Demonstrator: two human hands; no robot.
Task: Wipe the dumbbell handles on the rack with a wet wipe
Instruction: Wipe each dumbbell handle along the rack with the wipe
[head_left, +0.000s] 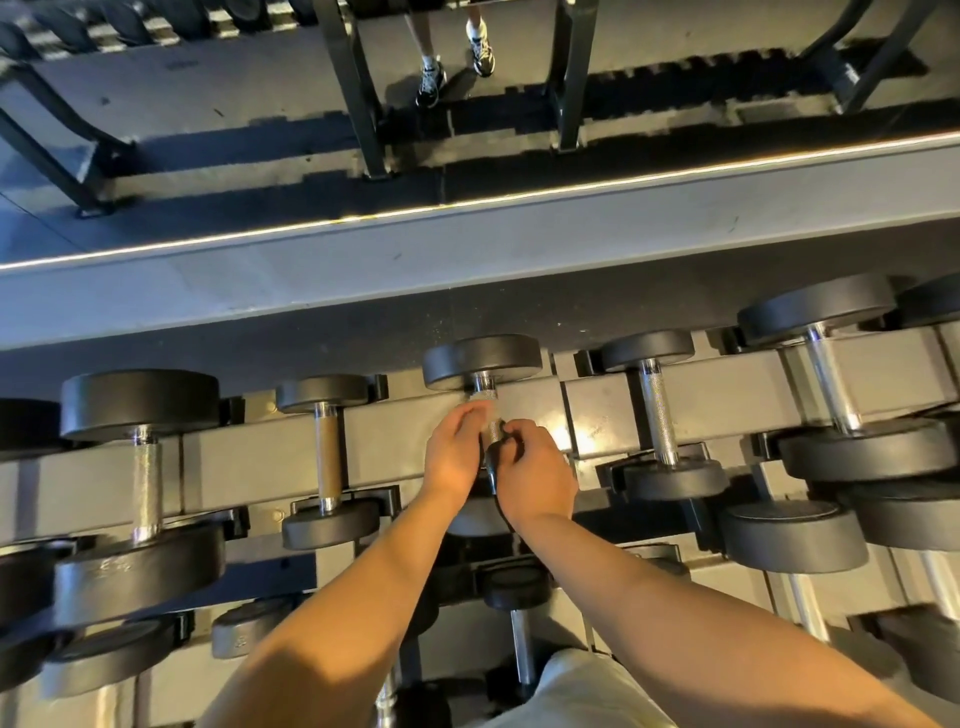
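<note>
- At the far left of the rack's (104, 473) top tier lies a large dumbbell (143, 467) with a knurled steel handle; its near head overhangs the lower tier.
- Just to its right sits a small dumbbell (330, 457) with a brownish handle, its heads in black cradles on the far and near rails.
- Between this one and the hands runs a bare stretch of grey rail, the only open room on the left.
- The left hand (454, 457) comes in from the near side and presses against the left of the middle dumbbell's handle (483, 400), fingers curled round it but not fully closed; whether a wipe lies under them I cannot tell.
- The right hand (537, 475) touches the left one and grips the near end of the same handle, fingers bent tight over something dark; what it is I cannot make out.
- Both forearms cross over the lower tier, hiding this dumbbell's near head and several smaller dumbbells below.
- Right of the hands, past a bright patch of rail, lies another small dumbbell (657, 415), well apart from them.
- Two big dumbbells (836, 379) crowd the far right, their heads close together.
- Beyond the rack a grey ledge (467, 249) runs across, then floor with black frame legs (358, 93) and a person's two sneakers (431, 83).
</note>
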